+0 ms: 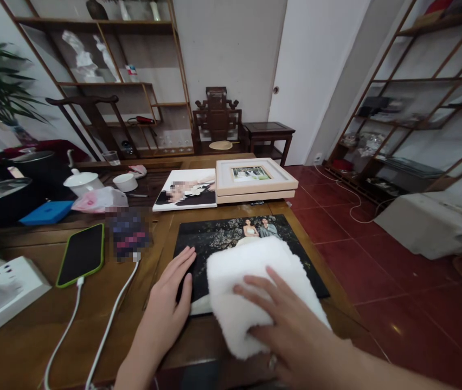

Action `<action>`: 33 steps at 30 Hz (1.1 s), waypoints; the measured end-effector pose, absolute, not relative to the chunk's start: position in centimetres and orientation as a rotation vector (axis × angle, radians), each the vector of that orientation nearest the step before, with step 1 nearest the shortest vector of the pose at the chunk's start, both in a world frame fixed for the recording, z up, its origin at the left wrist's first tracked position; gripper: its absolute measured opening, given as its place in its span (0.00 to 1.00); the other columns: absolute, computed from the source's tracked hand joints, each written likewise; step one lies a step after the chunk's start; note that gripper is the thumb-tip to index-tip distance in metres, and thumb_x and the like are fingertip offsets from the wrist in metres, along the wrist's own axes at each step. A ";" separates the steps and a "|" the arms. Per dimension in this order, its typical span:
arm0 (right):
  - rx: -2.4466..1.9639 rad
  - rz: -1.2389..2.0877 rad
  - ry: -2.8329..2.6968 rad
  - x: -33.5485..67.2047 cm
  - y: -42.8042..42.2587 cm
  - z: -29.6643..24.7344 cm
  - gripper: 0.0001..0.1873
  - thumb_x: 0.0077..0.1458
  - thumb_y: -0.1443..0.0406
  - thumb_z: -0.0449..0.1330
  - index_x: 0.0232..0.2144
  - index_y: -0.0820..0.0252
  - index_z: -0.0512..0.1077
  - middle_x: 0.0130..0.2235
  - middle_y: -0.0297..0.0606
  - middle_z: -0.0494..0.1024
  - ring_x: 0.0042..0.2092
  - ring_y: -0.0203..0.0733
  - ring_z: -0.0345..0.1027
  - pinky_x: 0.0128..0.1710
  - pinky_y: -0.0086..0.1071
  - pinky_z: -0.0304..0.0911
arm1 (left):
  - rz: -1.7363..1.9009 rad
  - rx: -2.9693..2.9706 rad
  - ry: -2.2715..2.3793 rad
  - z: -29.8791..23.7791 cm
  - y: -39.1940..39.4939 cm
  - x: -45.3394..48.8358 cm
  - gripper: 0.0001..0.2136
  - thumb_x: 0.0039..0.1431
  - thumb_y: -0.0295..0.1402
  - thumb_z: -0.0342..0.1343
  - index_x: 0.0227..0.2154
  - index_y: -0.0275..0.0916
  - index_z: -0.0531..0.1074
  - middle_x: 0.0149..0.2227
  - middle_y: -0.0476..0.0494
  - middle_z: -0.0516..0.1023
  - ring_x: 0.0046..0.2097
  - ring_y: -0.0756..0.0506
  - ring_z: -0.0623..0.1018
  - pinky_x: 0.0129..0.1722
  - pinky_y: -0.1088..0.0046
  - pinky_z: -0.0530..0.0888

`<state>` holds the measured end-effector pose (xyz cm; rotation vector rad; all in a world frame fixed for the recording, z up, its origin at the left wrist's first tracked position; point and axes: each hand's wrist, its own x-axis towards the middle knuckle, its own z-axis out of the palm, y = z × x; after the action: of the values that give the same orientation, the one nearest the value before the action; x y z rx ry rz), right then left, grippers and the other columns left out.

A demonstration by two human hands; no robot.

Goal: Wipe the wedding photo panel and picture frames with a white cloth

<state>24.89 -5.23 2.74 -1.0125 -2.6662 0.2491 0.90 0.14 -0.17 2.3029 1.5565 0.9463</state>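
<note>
A dark photo panel [210,233] showing a couple in wedding clothes lies flat near the table's front edge. My left hand [169,287] rests on its left edge with fingers stretched out, holding nothing. Over the panel's middle and right part is a folded white towel [239,265], which also hangs past the near edge. My right hand [275,314] presses on the towel, fingers spread and a little bent, the lower one sunk into the cloth. A ring shows on this hand. The towel hides much of the print.
Behind the panel lie a white-edged photo print [166,200] and stacked pale frames [255,192]. To the left are a green-cased phone [82,254], white cables [111,319], a white power strip [7,298], a blue box [47,212] and a white bowl [125,182].
</note>
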 end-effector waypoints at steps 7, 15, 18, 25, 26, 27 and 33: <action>-1.385 0.043 -2.403 29.5 0.5 2.5 0.15 0.53 0.71 0.50 0.41 0.64 0.72 0.48 0.53 0.70 0.55 0.56 0.55 0.54 0.56 0.53 | 0.967 2.287 1.531 -0.4 0.3 0.9 0.18 0.63 0.35 0.43 0.52 0.34 0.67 0.57 0.37 0.68 0.60 0.42 0.66 0.59 0.57 0.63; -1.258 0.134 -2.599 23.4 3.8 3.9 0.16 0.56 0.68 0.53 0.46 0.58 0.71 0.54 0.47 0.69 0.58 0.58 0.52 0.56 0.62 0.44 | 1.043 2.201 1.460 0.6 -0.8 1.0 0.20 0.66 0.36 0.40 0.59 0.44 0.60 0.63 0.44 0.58 0.64 0.43 0.58 0.62 0.59 0.56; -0.959 0.140 -2.738 20.7 2.9 4.3 0.15 0.56 0.66 0.53 0.46 0.57 0.71 0.58 0.44 0.65 0.60 0.57 0.49 0.57 0.63 0.41 | 1.177 2.175 1.415 0.7 -0.9 0.8 0.21 0.66 0.37 0.38 0.61 0.47 0.54 0.64 0.47 0.55 0.64 0.44 0.56 0.63 0.61 0.53; -0.548 0.234 -2.827 22.1 -2.4 3.7 0.11 0.53 0.62 0.57 0.39 0.53 0.73 0.59 0.39 0.62 0.61 0.53 0.46 0.60 0.59 0.34 | 1.185 2.183 1.454 0.1 -0.4 0.4 0.23 0.67 0.41 0.32 0.62 0.43 0.54 0.64 0.43 0.56 0.64 0.43 0.58 0.62 0.60 0.55; -0.568 0.271 -2.815 22.9 -3.1 3.6 0.11 0.52 0.61 0.58 0.39 0.52 0.72 0.60 0.38 0.62 0.62 0.52 0.45 0.61 0.57 0.33 | 1.151 2.178 1.479 0.1 -0.4 0.5 0.23 0.67 0.40 0.33 0.61 0.42 0.55 0.63 0.42 0.58 0.63 0.43 0.59 0.61 0.60 0.57; -0.620 0.307 -2.796 23.8 -3.5 3.6 0.10 0.52 0.62 0.58 0.39 0.52 0.72 0.60 0.37 0.61 0.62 0.51 0.45 0.62 0.55 0.32 | 1.105 2.180 1.501 0.1 -0.4 0.6 0.22 0.66 0.40 0.36 0.60 0.41 0.57 0.62 0.41 0.60 0.62 0.43 0.61 0.61 0.60 0.58; -1.086 0.290 -2.636 28.3 -2.2 3.6 0.13 0.50 0.72 0.54 0.38 0.59 0.71 0.55 0.45 0.67 0.60 0.52 0.50 0.61 0.56 0.36 | 0.984 2.313 1.525 -0.3 -0.1 1.1 0.18 0.63 0.37 0.46 0.52 0.35 0.68 0.57 0.37 0.68 0.61 0.42 0.64 0.60 0.58 0.62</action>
<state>28.33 -2.24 3.56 -1.0860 -2.6360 0.2902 1.11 -0.09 -0.30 2.3134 1.5248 0.9842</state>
